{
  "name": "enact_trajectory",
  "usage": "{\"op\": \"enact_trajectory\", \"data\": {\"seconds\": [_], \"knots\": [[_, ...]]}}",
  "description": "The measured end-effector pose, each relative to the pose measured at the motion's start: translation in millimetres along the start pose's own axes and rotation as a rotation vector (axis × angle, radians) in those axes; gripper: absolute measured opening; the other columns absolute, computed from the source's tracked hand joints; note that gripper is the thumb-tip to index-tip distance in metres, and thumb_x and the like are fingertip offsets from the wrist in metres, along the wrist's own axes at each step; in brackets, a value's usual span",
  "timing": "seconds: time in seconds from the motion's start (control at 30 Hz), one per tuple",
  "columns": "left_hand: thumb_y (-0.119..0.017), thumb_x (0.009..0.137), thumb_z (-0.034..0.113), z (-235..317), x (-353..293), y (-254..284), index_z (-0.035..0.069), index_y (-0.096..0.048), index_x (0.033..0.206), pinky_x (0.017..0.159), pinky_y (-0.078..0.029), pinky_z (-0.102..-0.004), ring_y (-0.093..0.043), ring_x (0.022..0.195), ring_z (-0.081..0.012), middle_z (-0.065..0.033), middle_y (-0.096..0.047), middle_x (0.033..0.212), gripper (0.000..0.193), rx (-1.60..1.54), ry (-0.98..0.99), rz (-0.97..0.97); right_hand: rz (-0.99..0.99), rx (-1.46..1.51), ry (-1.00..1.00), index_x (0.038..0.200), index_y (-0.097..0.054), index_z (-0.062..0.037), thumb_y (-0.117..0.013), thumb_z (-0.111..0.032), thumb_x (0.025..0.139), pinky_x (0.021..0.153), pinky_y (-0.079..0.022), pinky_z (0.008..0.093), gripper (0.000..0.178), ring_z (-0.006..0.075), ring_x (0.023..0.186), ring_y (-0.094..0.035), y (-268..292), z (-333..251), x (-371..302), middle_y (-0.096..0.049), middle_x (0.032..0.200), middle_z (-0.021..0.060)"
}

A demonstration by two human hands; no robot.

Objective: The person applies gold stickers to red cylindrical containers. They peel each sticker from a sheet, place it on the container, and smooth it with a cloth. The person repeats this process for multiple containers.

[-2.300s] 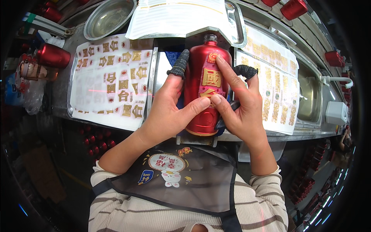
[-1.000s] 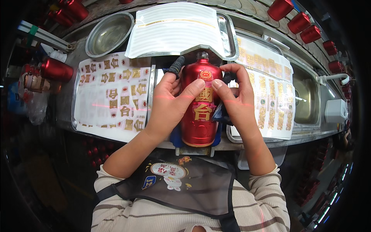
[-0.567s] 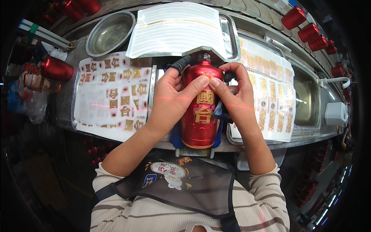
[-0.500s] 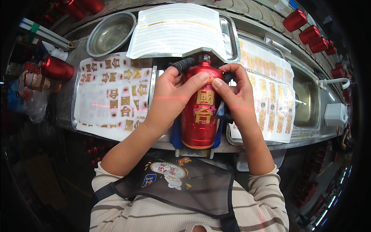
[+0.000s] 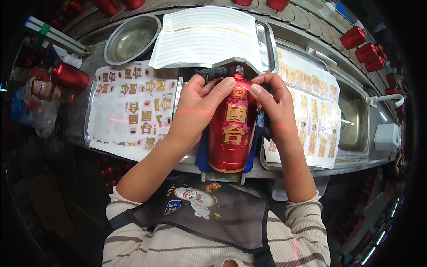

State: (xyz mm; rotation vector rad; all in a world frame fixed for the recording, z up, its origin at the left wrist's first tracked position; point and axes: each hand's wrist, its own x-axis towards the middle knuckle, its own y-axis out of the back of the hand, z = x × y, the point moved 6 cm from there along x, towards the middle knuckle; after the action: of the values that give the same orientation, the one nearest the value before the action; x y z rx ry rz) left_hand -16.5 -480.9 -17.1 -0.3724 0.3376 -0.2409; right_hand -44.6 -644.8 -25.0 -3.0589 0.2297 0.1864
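Note:
A glossy red bottle (image 5: 227, 153) with raised gold characters leans neck-away in a cradle with blue padding (image 5: 203, 153). A small round gold-and-red emblem (image 5: 239, 92) sits on its shoulder. My left hand (image 5: 198, 104) is closed around the left of the shoulder, its thumb lying beside the emblem. At the right of the shoulder, my right hand (image 5: 276, 104) is curled, with its thumb and forefinger tips close to the bottle's edge. A dark blue cloth (image 5: 263, 126) hangs from under its palm; the lower fingers are hidden. A dark wrapped bar (image 5: 211, 73) lies by the neck.
Gold character sticker sheets (image 5: 106, 118) lie on a tray at left, with more gold sticker sheets (image 5: 318, 129) at right. Behind stand a steel bowl (image 5: 132, 40) and a white striped sheet (image 5: 207, 38). A sink (image 5: 354, 124), a white jug (image 5: 386, 137) and red bottles (image 5: 353, 38) are farther right.
My right thumb has come off the emblem and moved right to the bottle's edge, the blue cloth shifting with the hand. My left thumb has drawn back slightly, uncovering more of the emblem.

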Motion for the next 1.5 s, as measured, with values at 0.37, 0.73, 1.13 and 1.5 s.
{"op": "enact_trajectory", "data": {"seconds": [0.37,0.73,1.13,1.5], "knots": [[-0.069,0.095,0.013,-6.1,0.7,-1.4,-0.003,-0.057,0.119,0.087,-0.055,-0.0273,-0.065,0.101,-0.0134,-0.0130,-0.068,0.114,0.032,-0.020,-0.053,-0.041,0.024,-0.049,0.027,0.101,-0.055,-0.0051,-0.075,-0.019,0.087,0.072,-0.047,0.0199,0.028,0.0060,0.083,-0.055,-3.6,4.8,4.7,-0.058,0.094,0.0013],[-0.070,0.094,0.012,-8.6,0.8,-3.2,-0.003,-0.053,0.124,0.088,-0.055,-0.0279,-0.065,0.103,-0.0144,-0.0132,-0.066,0.116,0.037,-0.030,-0.078,-0.064,0.004,-0.032,0.032,0.103,-0.057,-0.0028,-0.081,-0.022,0.081,0.068,-0.047,0.0206,0.038,0.0086,0.083,-0.057,-2.0,6.9,4.5,-0.060,0.098,0.0058],[-0.070,0.094,0.012,-5.3,0.7,-0.5,-0.004,-0.054,0.122,0.091,-0.054,-0.0279,-0.064,0.105,-0.0144,-0.0148,-0.065,0.119,0.036,-0.028,-0.057,-0.040,0.001,0.064,-0.010,0.104,-0.056,-0.0031,-0.075,-0.019,0.086,0.069,-0.049,0.0218,0.031,0.0089,0.083,-0.059,-3.9,4.2,2.2,-0.061,0.098,0.0056],[-0.071,0.094,0.012,-6.3,2.4,-3.2,-0.004,-0.054,0.120,0.089,-0.054,-0.0271,-0.065,0.103,-0.0141,-0.0146,-0.066,0.117,0.035,-0.022,-0.094,-0.064,0.015,-0.020,0.065,0.106,-0.055,-0.0036,-0.074,-0.017,0.087,0.063,-0.047,0.0193,0.030,0.0068,0.075,-0.060,-6.3,2.7,1.1,-0.061,0.095,0.0053]]}}
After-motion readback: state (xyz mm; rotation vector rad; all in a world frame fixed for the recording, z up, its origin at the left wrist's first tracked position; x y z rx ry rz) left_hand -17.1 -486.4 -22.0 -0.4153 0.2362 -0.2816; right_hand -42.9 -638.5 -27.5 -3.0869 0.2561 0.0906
